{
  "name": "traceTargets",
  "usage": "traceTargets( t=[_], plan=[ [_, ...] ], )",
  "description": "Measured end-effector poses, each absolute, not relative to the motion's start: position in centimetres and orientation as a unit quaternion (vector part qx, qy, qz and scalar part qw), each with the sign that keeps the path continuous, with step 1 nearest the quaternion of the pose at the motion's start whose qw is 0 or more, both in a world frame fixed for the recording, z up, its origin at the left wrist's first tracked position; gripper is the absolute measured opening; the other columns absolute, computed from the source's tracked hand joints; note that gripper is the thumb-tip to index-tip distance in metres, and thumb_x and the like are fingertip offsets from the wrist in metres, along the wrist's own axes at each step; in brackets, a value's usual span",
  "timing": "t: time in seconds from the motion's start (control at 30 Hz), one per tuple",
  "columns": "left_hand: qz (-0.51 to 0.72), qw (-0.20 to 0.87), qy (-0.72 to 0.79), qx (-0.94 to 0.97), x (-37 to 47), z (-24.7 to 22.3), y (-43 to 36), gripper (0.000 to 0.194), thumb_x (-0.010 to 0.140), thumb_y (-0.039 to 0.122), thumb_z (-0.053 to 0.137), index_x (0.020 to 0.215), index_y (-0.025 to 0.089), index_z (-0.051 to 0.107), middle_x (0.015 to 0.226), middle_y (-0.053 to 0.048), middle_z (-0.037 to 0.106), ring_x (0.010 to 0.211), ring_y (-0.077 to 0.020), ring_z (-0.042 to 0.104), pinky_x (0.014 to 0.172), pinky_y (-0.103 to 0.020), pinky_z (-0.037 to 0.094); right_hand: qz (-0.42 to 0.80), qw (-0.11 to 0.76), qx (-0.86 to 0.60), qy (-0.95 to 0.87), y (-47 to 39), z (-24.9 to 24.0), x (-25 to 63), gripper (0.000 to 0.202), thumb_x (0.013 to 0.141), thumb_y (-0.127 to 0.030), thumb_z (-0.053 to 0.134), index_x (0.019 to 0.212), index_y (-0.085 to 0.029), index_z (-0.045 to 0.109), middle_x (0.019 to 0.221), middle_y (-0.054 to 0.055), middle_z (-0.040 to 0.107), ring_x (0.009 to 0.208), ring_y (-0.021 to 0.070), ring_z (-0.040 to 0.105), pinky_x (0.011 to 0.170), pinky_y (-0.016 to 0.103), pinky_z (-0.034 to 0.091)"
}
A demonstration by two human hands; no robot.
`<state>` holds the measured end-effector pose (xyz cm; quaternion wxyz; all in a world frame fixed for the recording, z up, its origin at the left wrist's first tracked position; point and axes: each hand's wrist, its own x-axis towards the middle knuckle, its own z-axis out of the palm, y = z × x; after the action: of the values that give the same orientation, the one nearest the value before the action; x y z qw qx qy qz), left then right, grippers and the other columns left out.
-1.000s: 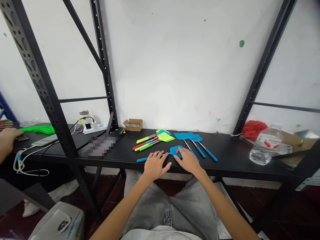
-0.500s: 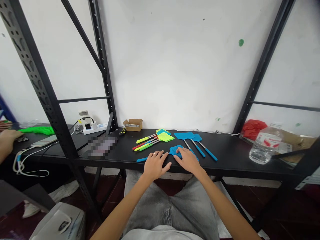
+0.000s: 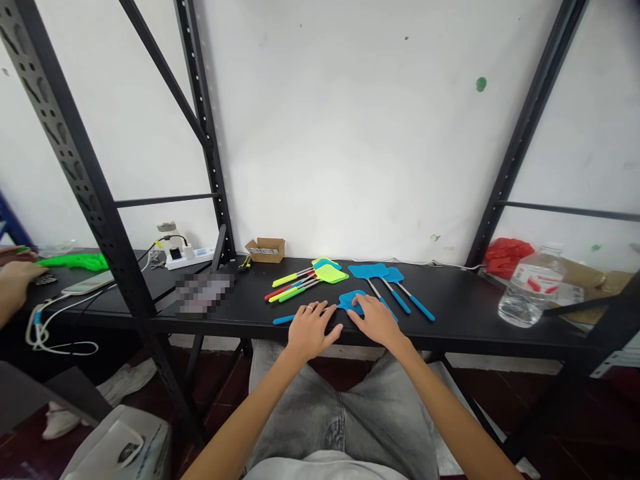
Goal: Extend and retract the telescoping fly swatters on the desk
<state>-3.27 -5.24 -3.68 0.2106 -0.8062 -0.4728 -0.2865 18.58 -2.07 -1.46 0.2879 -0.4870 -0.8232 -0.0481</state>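
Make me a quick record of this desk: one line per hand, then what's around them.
Left hand: spread over the shaft of the near blue fly swatter
Right hand: on that swatter's mesh head
Beyond left hand: overlapping swatters with yellow, red and green handles
Beyond right hand: blue swatters, heads toward the wall
Near the wall: small open cardboard box
Right end: clear plastic bottle, red bag
Far left: another person's hand
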Motion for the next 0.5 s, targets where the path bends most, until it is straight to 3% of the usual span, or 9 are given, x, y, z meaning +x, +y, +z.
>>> traceTargets(
  t=[0.5],
  plan=[
    [-0.284,0.215,-0.471,-0.807,-3.24,-3.68,-5.24,0.048,0.099,0.053,0.045,0.136,0.026,0.061,0.134,-0.009,0.066,0.121,-0.0312,0.059,0.097,-0.048,0.045,-0.046,0.289,-0.484,-0.825,-2.15,-1.32,18.58,0.020,0.100,-0.041,0.048,0.101,-0.024,0.057,0.102,0.006,0.069,0.100,0.0247,0.062,0.078,0.033,0.041]
  ],
)
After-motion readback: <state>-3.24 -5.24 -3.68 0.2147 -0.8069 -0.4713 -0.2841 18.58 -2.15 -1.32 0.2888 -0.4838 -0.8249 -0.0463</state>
